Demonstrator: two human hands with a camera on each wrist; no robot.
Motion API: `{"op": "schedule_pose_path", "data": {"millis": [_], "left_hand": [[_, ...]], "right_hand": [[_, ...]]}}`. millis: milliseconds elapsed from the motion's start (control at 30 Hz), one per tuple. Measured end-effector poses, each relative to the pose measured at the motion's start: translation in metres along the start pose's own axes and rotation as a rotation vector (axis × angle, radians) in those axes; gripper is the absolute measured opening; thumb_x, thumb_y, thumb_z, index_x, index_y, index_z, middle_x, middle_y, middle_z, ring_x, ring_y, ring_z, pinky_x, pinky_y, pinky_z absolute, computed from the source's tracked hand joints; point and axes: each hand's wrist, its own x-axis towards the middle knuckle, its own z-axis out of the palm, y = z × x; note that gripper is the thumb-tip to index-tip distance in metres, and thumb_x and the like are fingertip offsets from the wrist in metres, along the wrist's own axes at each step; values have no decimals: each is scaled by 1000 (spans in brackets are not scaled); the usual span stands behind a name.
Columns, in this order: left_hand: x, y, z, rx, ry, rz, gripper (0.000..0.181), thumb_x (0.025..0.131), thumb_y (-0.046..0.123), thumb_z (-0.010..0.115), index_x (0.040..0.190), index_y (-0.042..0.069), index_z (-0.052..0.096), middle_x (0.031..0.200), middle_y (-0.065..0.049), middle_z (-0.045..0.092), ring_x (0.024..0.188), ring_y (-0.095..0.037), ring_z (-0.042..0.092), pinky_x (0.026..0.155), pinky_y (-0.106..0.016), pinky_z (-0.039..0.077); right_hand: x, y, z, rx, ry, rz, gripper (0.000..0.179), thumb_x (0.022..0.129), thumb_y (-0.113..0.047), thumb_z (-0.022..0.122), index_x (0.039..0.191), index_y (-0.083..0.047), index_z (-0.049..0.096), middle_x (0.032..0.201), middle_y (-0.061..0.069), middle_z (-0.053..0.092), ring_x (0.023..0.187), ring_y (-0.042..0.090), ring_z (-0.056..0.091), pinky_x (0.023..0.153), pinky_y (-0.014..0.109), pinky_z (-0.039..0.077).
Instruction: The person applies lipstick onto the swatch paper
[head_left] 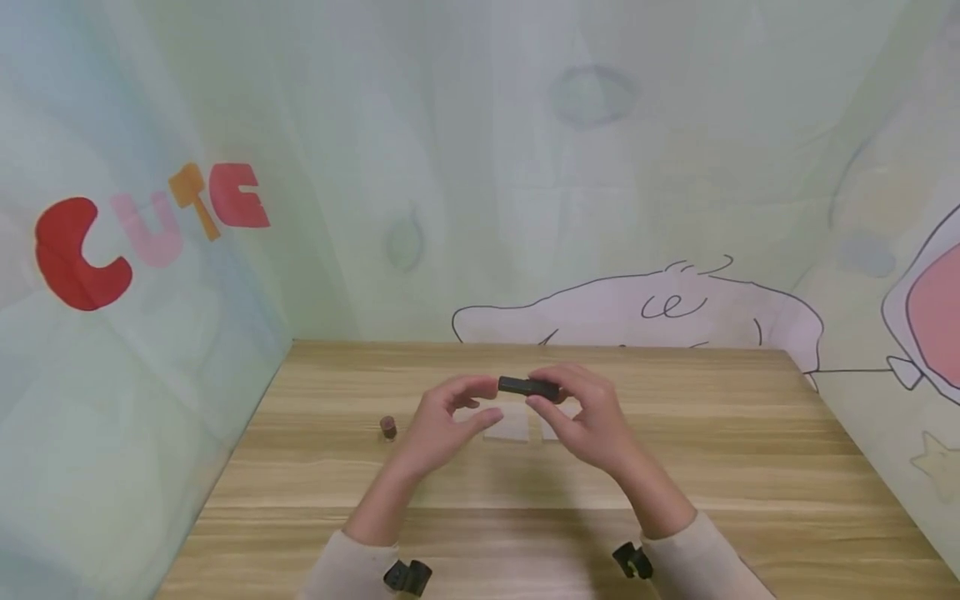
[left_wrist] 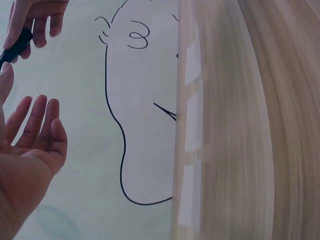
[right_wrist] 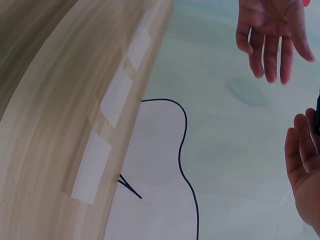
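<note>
My right hand [head_left: 592,417] pinches a slim black tube [head_left: 517,385] between thumb and fingers, holding it level above the table. One end of the tube points left, towards my left hand [head_left: 450,421]. That hand is held up with its fingers loosely bent and nothing between them, the fingertips right at the tube's free end in the head view. In the left wrist view the dark tube [left_wrist: 19,46] shows at the left edge, apart from the spread fingers [left_wrist: 37,117]. Only a sliver of it shows in the right wrist view, by the right hand [right_wrist: 310,175].
White paper pieces [head_left: 508,423] lie taped on the wooden table [head_left: 337,492] below the hands. A small dark reddish-brown cylinder [head_left: 387,427] stands to the left of the left hand. Printed cloth walls [head_left: 360,275] rise behind and beside the table.
</note>
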Motion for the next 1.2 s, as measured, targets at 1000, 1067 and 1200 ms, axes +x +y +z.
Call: {"op": "schedule_pose_path", "data": {"millis": [1000, 1067, 1200], "left_hand": [[5, 16, 13, -215, 76, 119, 20, 90, 4, 76, 109, 0, 72, 107, -13, 72, 100, -17, 66, 95, -31, 52], [5, 17, 13, -219, 79, 123, 20, 89, 3, 76, 108, -1, 72, 106, -13, 72, 100, -17, 66, 96, -31, 52], [4, 17, 12, -224, 84, 120, 19, 89, 2, 76, 107, -2, 72, 106, -13, 71, 101, -17, 66, 99, -32, 51]], "right_hand": [[7, -5, 19, 59, -9, -40, 28, 83, 3, 81, 108, -4, 72, 95, 5, 73, 80, 16, 66, 67, 26, 57], [7, -6, 19, 62, -7, -48, 29, 82, 3, 81, 108, -4, 72, 95, 6, 73, 80, 16, 66, 66, 26, 57], [7, -6, 19, 68, -6, -39, 28, 82, 4, 81, 108, -4, 72, 95, 5, 73, 80, 15, 66, 66, 25, 57]]}}
